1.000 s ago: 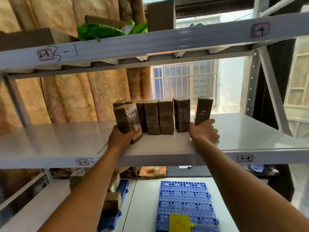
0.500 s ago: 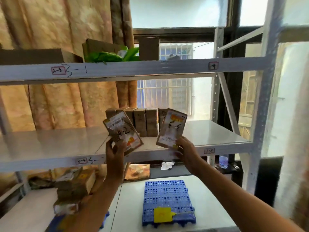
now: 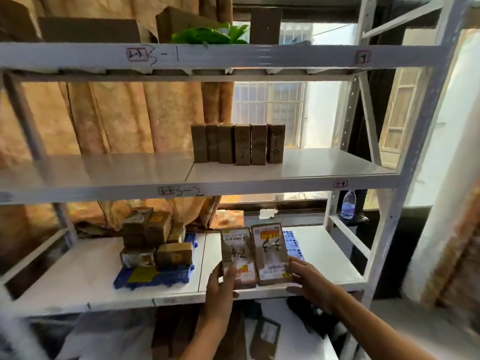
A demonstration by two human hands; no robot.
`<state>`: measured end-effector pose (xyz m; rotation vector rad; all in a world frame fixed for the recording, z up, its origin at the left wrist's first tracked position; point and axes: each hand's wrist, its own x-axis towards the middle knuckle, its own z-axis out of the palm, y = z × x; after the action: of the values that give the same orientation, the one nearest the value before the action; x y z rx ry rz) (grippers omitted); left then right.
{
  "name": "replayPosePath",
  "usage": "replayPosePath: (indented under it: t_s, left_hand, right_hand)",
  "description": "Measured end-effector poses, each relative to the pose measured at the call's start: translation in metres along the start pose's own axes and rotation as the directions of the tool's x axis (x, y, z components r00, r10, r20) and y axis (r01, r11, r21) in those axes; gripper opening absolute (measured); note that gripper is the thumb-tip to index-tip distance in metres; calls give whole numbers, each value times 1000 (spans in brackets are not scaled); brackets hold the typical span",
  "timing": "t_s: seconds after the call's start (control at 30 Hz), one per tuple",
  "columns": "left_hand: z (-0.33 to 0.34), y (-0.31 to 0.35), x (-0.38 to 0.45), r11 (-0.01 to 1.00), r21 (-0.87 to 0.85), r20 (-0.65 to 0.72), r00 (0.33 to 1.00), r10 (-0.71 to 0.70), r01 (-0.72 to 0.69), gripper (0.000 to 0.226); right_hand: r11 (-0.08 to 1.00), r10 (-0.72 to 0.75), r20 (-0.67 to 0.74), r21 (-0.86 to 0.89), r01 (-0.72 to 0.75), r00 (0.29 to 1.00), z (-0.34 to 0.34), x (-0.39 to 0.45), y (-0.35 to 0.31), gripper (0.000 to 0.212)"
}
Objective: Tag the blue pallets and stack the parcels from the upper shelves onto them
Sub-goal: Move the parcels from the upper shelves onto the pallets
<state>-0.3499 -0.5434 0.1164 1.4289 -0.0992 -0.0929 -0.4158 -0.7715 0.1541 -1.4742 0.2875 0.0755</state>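
My left hand (image 3: 220, 284) grips a brown parcel marked 4-2 (image 3: 235, 255). My right hand (image 3: 309, 279) grips a second parcel (image 3: 270, 253) with a white and orange label, side by side with the first. Both are held upright in front of the lower shelf (image 3: 324, 255), hiding most of a blue pallet (image 3: 292, 245) behind them. To the left, another blue pallet (image 3: 155, 276) with a yellow tag carries several stacked brown parcels (image 3: 153, 242). On the middle shelf (image 3: 324, 165) a row of several brown parcels (image 3: 237, 144) stands upright.
The top shelf (image 3: 233, 58) holds cardboard boxes and a green bag (image 3: 205, 36). White uprights (image 3: 405, 178) frame the rack on the right. A water bottle (image 3: 348, 205) stands behind the rack. More parcels lie on the shelf below (image 3: 265, 333). A curtain hangs behind.
Both hands took a parcel off the middle shelf and brought them down and together in front of the lower shelf. The view has tilted downward.
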Motion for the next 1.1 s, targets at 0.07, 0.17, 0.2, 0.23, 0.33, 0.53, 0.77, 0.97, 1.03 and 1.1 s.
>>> replayPosePath:
  t_s: [0.07, 0.17, 0.2, 0.23, 0.33, 0.53, 0.77, 0.97, 1.03, 1.1]
  left_hand:
    - [-3, -13, 2, 995, -20, -12, 995, -102, 102, 55]
    - [-5, -26, 10, 987, -30, -43, 987, -156, 155, 52]
    - [-5, -30, 14, 985, -29, -47, 985, -169, 167, 49]
    - [-6, -33, 17, 983, -32, -43, 982, -183, 181, 47]
    - [-2, -53, 41, 972, -34, -22, 973, -231, 231, 42]
    - [23, -91, 124, 958, 61, -47, 960, -277, 279, 28]
    - [76, -121, 258, 913, 269, -21, 949, -313, 307, 35]
    - [103, -145, 327, 831, 435, -33, 929, -370, 346, 30]
    - [104, -152, 334, 804, 484, -19, 923, -385, 345, 29]
    - [102, -156, 335, 788, 518, 4, 920, -393, 334, 33]
  right_hand:
    - [1000, 8, -50, 13, -7, 999, 3, 4, 14, 39]
    - [999, 41, -123, 40, -36, 992, 1, 22, 33, 49]
    - [997, 61, -129, 46, -56, 990, 0, 28, 39, 47]
    - [996, 79, -134, 51, -73, 988, -1, 35, 45, 45]
    - [989, 128, -168, 90, -114, 977, -9, 69, 67, 36]
    - [983, 179, -295, 96, -157, 939, -29, 163, 90, 20]
    - [978, 61, -443, -153, -143, 895, -77, 301, 86, 24]
    - [957, 59, -503, -218, -192, 862, -98, 364, 78, 28]
    - [933, 60, -479, -285, -220, 876, -99, 371, 80, 26]
    - [905, 98, -450, -332, -268, 888, -98, 372, 83, 27]
